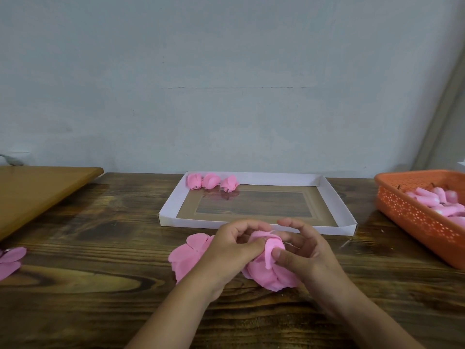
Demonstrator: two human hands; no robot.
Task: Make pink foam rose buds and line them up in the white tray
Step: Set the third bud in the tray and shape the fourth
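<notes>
Both hands, left hand (232,250) and right hand (305,253), pinching pink foam petals (270,273), bud tip upward.

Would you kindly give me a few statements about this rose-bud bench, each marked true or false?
1. Three finished buds sit in the white tray. True.
2. The buds line the tray's near edge. False: they sit along the far wall, at its left corner.
3. Both hands work one pink foam piece. True: left hand and right hand pinch it.
4. The orange basket is at the left. False: it is at the right.
</notes>
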